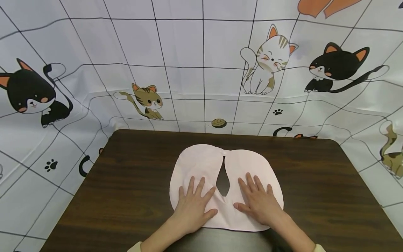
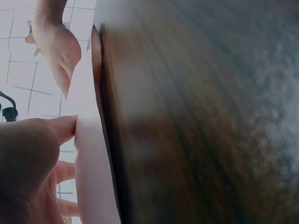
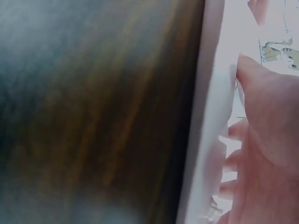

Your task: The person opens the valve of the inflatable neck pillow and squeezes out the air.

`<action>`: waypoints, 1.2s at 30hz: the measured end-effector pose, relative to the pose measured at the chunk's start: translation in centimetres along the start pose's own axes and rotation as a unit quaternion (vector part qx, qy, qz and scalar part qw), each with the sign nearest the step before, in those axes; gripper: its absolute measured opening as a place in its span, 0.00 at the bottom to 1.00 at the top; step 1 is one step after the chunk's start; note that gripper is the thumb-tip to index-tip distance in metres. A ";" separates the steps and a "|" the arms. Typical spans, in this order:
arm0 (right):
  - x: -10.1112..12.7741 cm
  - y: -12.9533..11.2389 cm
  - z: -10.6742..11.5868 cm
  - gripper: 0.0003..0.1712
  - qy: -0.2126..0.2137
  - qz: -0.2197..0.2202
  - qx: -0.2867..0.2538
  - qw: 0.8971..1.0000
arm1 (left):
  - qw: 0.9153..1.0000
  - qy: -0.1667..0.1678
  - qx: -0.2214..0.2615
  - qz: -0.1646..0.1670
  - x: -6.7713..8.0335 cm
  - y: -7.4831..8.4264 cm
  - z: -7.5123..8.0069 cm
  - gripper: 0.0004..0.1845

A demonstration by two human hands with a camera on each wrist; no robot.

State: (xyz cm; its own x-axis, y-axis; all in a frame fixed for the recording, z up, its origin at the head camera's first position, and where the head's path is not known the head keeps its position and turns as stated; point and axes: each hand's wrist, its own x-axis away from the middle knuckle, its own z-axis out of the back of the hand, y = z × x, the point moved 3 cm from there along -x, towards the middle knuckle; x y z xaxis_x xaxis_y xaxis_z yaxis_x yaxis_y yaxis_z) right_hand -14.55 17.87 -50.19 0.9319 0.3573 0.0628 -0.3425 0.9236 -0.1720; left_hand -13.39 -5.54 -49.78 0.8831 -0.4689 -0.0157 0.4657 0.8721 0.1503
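i see a pale pink cloth bib lying flat at lower centre of the frame, on a dark wood-grain table. my left hand and right hand press it with straight, spread fingers, gripping nothing. smoothing looks done — no fold yet. soft, rounded lobes with a teardrop opening.

Pale pink cloth, dk brown woodgrain table, white cat-print backdrop.
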 end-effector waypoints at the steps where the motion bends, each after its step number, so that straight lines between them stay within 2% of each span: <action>1: 0.0 0.0 -0.1 0.49 -0.005 -0.001 0.005 1.000 | 1.000 -0.004 0.001 0.003 0.0 0.0 -0.2 0.36; 6: 0.4 0.1 -0.5 0.49 -0.020 -0.016 0.027 0.999 | 0.999 -0.035 -0.008 0.028 0.0 0.1 -0.6 0.39; 10: 0.7 0.1 -0.1 0.49 -0.022 -0.029 0.042 0.998 | 0.997 -0.065 -0.012 0.043 0.0 0.6 -0.1 0.42; 14: 0.8 0.2 -0.2 0.49 -0.022 -0.030 0.046 0.998 | 0.995 -0.079 -0.038 0.053 0.2 1.2 -0.1 0.46; 19: 0.8 0.3 -0.7 0.50 -0.022 -0.029 0.039 0.999 | 0.991 -0.099 -0.074 0.060 0.4 1.5 -0.4 0.51; 24: 0.5 0.8 -1.4 0.53 -0.018 -0.033 0.038 0.999 | 0.988 -0.122 -0.071 0.069 0.3 1.8 -0.2 0.53; 30: 0.3 0.9 -1.9 0.55 -0.012 -0.035 0.041 0.998 | 0.986 -0.133 -0.075 0.075 0.2 1.8 0.1 0.53; 36: 0.3 0.4 -0.4 0.54 -0.042 -0.040 0.031 0.998 | 0.985 -0.140 -0.077 0.062 -0.1 1.4 0.1 0.55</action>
State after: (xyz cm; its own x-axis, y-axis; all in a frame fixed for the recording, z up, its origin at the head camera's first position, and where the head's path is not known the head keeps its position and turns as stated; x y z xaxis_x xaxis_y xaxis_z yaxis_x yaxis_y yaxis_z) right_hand -14.39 18.25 -50.66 0.9444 0.2891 0.1566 -0.2756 0.9558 -0.1027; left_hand -12.87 -4.27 -49.47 0.8932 -0.3597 0.2698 0.3782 0.9256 -0.0182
